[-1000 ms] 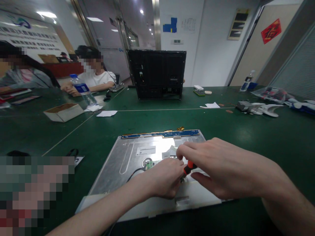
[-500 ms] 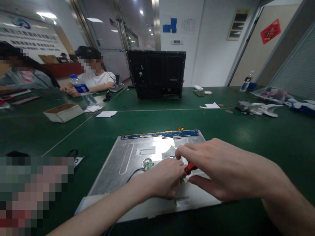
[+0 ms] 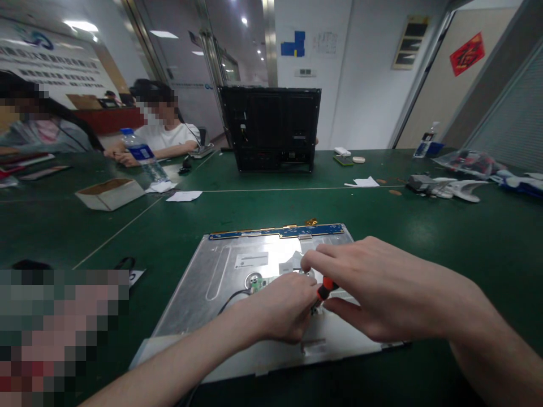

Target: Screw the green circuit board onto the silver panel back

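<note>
My right hand [image 3: 377,288] is closed round the handle of a red and black screwdriver [image 3: 326,289], which tilts down to the left. The screwdriver's tip is over a silver metal display panel [image 3: 195,294] lying flat on the green table. My left hand [image 3: 286,308] is curled beside the screwdriver's lower end, its fingertips hidden, so what it pinches cannot be made out. Part of a small green circuit board [image 3: 257,285] with a dark cable shows left of that hand. A blue circuit strip [image 3: 275,232] runs along the panel's far edge.
A black monitor housing [image 3: 271,130] stands upright across the green table [image 3: 237,206]. To the left are an open cardboard box [image 3: 110,195], a water bottle [image 3: 144,155] and two seated people. Metal and white parts [image 3: 441,186] and a plastic bag [image 3: 470,163] lie at right.
The screwdriver handle has turned slightly in my right hand, and that hand has shifted a little. More of the panel's near right edge shows. My left hand stays in place.
</note>
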Demonstrator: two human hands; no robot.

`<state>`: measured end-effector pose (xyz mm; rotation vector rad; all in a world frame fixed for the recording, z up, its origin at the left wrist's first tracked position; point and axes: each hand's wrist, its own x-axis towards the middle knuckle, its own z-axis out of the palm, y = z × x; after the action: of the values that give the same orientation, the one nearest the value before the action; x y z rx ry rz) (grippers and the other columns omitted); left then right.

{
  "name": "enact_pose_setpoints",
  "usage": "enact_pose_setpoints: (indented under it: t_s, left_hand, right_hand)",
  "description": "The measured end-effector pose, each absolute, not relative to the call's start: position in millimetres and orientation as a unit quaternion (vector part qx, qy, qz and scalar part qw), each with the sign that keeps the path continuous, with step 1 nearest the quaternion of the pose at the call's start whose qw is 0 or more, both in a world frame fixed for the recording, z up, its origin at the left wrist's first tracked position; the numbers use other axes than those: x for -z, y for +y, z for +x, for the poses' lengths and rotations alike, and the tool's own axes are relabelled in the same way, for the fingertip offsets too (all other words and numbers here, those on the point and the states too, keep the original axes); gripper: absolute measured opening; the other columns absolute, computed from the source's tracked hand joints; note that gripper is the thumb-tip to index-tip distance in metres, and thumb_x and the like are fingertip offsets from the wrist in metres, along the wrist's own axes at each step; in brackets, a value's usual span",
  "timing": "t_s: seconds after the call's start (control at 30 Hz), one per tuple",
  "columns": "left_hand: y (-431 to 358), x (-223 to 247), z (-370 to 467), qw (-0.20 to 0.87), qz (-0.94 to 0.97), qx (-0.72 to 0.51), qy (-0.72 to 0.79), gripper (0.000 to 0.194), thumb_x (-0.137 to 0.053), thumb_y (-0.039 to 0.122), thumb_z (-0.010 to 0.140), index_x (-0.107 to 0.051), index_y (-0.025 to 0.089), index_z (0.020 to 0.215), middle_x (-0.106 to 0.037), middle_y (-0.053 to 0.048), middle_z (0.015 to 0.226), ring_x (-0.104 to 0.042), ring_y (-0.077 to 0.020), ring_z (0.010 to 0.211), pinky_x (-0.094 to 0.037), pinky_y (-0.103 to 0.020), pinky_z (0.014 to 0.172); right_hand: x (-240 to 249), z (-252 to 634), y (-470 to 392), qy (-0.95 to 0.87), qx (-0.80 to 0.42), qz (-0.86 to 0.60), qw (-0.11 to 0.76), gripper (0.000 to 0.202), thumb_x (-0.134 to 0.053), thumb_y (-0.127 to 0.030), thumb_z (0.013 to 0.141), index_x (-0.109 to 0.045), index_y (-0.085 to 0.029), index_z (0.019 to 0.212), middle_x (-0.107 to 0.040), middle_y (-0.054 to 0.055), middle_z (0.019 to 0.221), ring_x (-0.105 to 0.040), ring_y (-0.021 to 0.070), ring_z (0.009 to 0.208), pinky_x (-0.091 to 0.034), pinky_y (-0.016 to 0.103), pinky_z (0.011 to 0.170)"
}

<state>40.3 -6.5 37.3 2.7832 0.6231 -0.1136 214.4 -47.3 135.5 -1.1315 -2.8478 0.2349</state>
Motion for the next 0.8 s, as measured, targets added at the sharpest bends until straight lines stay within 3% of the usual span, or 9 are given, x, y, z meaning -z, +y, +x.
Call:
enact_pose_setpoints:
  t_s: [0.17,0.4,0.67,0.8]
  left_hand:
    - [-6.0,-38.5,39.5,0.141,0.966,0.038,0.215,0.005,-0.058,0.012,0.073,-0.056,0.015,0.076,-0.062,-0.005,0.076,-0.057,-0.0184,0.064,-0.046,-0.028,0.057]
    - [-6.7,-37.5,39.9,0.119,0.968,0.037,0.216,0.005,-0.058,0.013,0.072,-0.055,0.016,0.075,-0.061,-0.006,0.076,-0.059,-0.0211,0.067,-0.046,-0.029,0.056]
    - [-9.2,-39.3,40.1,0.093,0.97,0.035,0.223,0.002,-0.057,0.015,0.072,-0.056,0.017,0.071,-0.062,-0.005,0.073,-0.058,-0.0201,0.062,-0.045,-0.029,0.055]
    - [-9.8,-40.9,40.5,0.096,0.969,0.032,0.226,0.002,-0.057,0.015,0.072,-0.056,0.017,0.07,-0.062,-0.006,0.075,-0.057,-0.0202,0.063,-0.046,-0.029,0.055]
  right_hand:
    - [-133.9,215.3,-47.2,-0.926,-0.079,-0.368,0.038,0.024,-0.056,-0.015,0.081,-0.045,-0.022,0.101,-0.061,0.0,0.086,-0.053,0.0139,0.068,-0.035,0.025,0.054]
    - [-136.3,215.5,-47.2,-0.91,-0.05,-0.412,0.016,0.012,-0.056,-0.028,0.086,-0.05,-0.02,0.093,-0.062,0.0,0.077,-0.055,0.0154,0.064,-0.032,0.027,0.053]
    - [-135.3,219.2,-47.6,-0.916,-0.077,-0.393,0.015,0.018,-0.055,-0.015,0.081,-0.048,-0.021,0.096,-0.061,0.001,0.082,-0.054,0.0142,0.067,-0.034,0.025,0.056]
    - [-135.0,217.6,-47.3,-0.915,-0.069,-0.397,0.01,0.014,-0.054,-0.018,0.084,-0.049,-0.021,0.096,-0.062,0.001,0.077,-0.056,0.0149,0.066,-0.033,0.026,0.055]
